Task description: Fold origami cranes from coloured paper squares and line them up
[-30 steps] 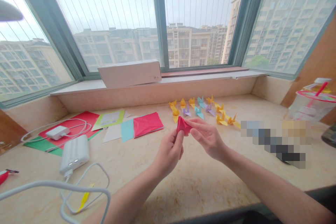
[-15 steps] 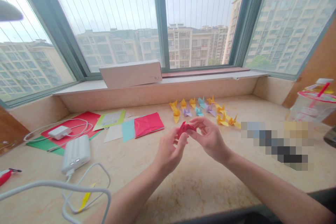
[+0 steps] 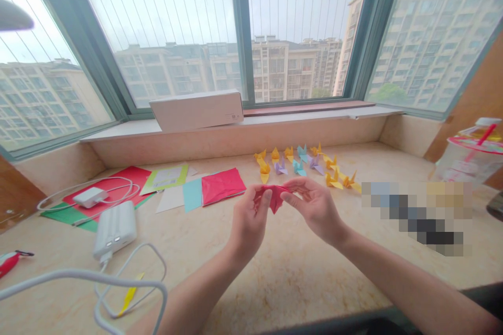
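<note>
A folded piece of red origami paper (image 3: 274,197) hangs between my two hands, its wings spread sideways. My left hand (image 3: 250,220) pinches its left side between thumb and fingers. My right hand (image 3: 314,208) holds its right side with thumb and fingertips. Both hands are raised a little above the pale marble counter (image 3: 298,267). Just beyond them stand several small paper cranes (image 3: 298,168) in yellow, blue and lilac. A stack of pink-red paper squares (image 3: 222,186) lies to the left of the hands, beside a light blue sheet (image 3: 192,194).
Further left lie red and green paper sheets (image 3: 133,177), a white charger (image 3: 90,197), a white power bank (image 3: 114,230) and looped white cables (image 3: 129,282). A plastic cup with a red straw (image 3: 467,159) stands at the right. A pixelated patch (image 3: 412,217) hides part of the counter.
The red paper has opened out wider between my hands, from a compact wedge to a spread shape. My left hand has moved slightly left, and the view has shifted slightly.
</note>
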A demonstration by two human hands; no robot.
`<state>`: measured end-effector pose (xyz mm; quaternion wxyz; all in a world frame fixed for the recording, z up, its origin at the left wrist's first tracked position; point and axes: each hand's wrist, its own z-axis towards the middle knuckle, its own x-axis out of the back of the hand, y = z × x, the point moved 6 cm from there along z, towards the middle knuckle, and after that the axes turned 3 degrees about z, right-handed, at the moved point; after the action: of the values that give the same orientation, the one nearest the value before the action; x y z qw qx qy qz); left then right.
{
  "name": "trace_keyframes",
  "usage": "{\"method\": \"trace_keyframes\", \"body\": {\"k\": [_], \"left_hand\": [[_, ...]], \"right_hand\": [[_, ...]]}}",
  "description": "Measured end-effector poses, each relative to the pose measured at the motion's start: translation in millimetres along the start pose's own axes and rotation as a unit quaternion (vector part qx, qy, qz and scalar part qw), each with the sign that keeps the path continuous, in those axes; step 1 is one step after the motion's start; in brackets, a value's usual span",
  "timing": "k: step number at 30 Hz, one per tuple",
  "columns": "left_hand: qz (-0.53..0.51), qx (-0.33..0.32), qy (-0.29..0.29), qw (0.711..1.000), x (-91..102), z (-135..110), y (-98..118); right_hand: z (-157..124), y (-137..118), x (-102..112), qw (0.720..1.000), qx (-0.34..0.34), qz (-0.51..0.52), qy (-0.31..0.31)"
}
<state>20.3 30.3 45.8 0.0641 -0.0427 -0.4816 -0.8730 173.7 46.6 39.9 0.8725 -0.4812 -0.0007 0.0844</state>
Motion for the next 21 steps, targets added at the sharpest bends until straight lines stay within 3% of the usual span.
{"method": "trace_keyframes", "body": {"k": [7,14,21], "left_hand": [[-0.105,0.067,-0.025,0.992,-5.8,-0.8,-3.7],[-0.105,0.094,-0.051,0.989,-5.9,-0.5,-2.4],[-0.105,0.105,-0.043,0.988,-5.3,1.2,-7.9]], "right_hand": [[1.8,-0.2,3.0,1.0,-0.023,0.007,0.013],[2.0,1.7,4.1,0.999,0.001,-0.031,0.011],[3.7,4.0,4.1,0.997,-0.065,0.038,0.014]]}}
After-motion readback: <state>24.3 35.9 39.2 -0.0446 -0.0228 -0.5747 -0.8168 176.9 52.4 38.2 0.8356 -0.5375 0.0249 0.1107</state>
